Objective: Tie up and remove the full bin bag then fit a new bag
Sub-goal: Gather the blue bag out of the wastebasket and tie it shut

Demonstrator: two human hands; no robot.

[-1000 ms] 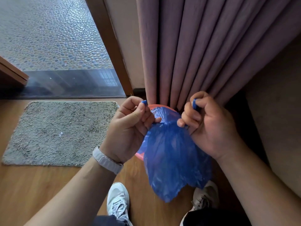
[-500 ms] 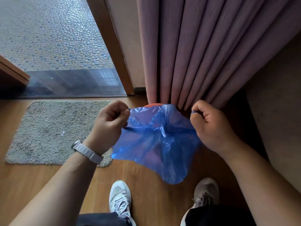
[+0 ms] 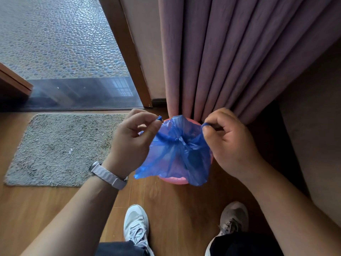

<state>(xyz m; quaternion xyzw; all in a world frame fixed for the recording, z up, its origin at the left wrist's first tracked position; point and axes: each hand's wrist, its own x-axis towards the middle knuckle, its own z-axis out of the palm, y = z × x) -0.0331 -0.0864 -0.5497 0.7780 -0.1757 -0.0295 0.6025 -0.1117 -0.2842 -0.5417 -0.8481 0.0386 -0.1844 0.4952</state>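
Drawing slightly closer, left hand (image 3: 132, 143) and right hand (image 3: 230, 145) are each pinching a twisted ear of the thin, probably slippery blue bag (image 3: 177, 159)

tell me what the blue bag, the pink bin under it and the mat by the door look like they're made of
The blue bag: thin plastic film, glossy and translucent; it crinkles and the pink shows through it. The bin: likely moulded plastic, smooth pink with a sheen on its rim. The mat: grey-beige textile with a shaggy, matted pile; the fibre type cannot be told.
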